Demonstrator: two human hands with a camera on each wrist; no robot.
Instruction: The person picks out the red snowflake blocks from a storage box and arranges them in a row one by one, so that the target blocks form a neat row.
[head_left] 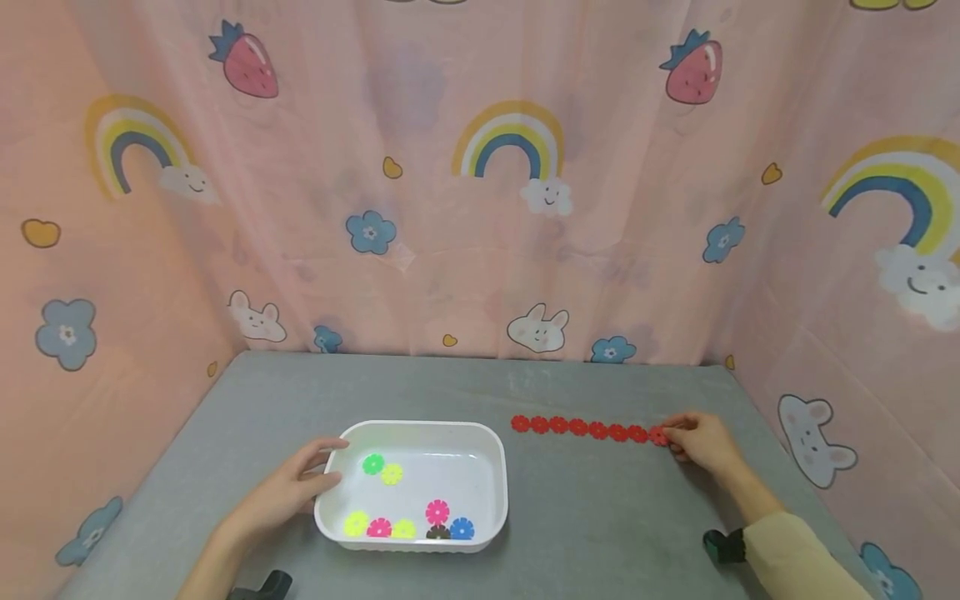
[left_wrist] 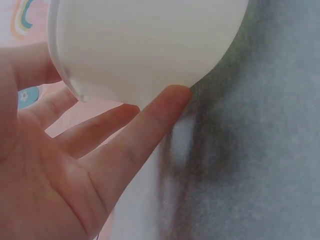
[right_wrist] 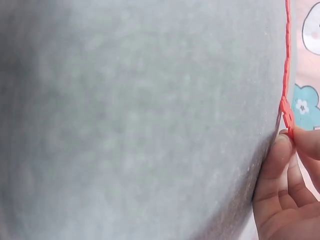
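Note:
On the grey tabletop in the head view stands a white plastic tray (head_left: 491,467) with several flower-shaped discs inside. My left hand (head_left: 288,487) holds the tray's left end at the rim. In the left wrist view, the fingers spread against the tray's outer wall (left_wrist: 135,55). A nearly straight row of red flower-shaped discs (head_left: 577,427) lies to the right of the tray. At the row's right end, my right hand (head_left: 701,442) pinches a red disc (right_wrist: 287,114) between thumb and fingertips. The pinched disc tilts against the end of the row in the right wrist view.
Inside the tray are a green disc (head_left: 372,464), several yellow ones, two pink ones including an upper pink disc (head_left: 437,512), a blue disc (head_left: 462,528) and a dark disc (head_left: 438,532). A pink patterned curtain (head_left: 480,275) surrounds the table.

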